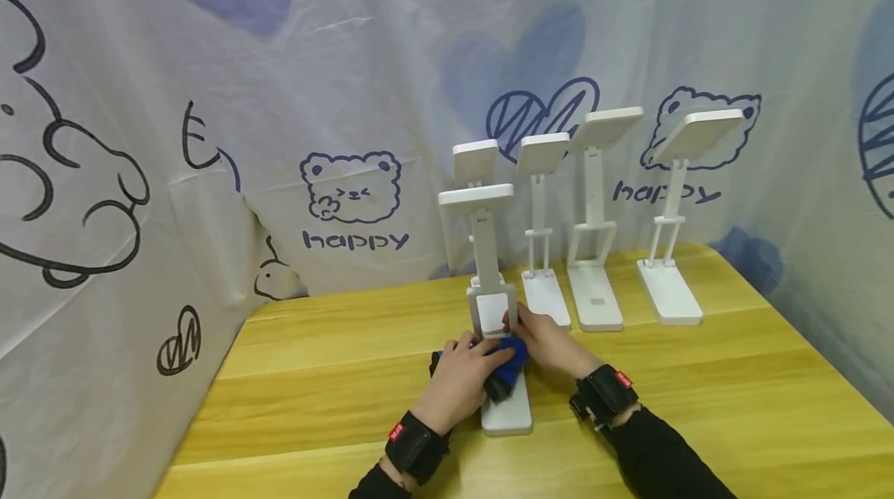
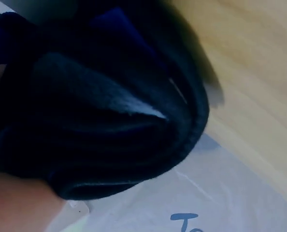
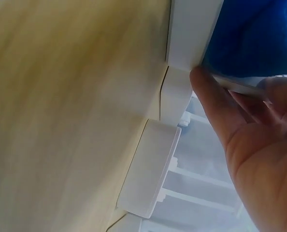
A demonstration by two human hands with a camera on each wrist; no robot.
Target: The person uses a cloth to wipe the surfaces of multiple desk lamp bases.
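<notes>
A white folding stand (image 1: 508, 415) with a flat top plate (image 1: 476, 198) stands upright near the middle of the table. My left hand (image 1: 457, 379) holds a bunched blue and black cloth (image 1: 513, 359) against the stand's base. In the left wrist view the folded dark cloth (image 2: 105, 106) fills much of the frame. My right hand (image 1: 555, 344) grips the lower part of the stand from the right, just above the cloth. Its thumb and fingers close on a thin white edge in the right wrist view, beside the blue cloth (image 3: 257, 41).
Behind stand several similar white stands, among them one at the back right (image 1: 669, 293), another beside it (image 1: 595, 301) and one nearer the middle (image 1: 545, 293). A printed curtain (image 1: 391, 80) hangs behind the wooden table (image 1: 314, 390).
</notes>
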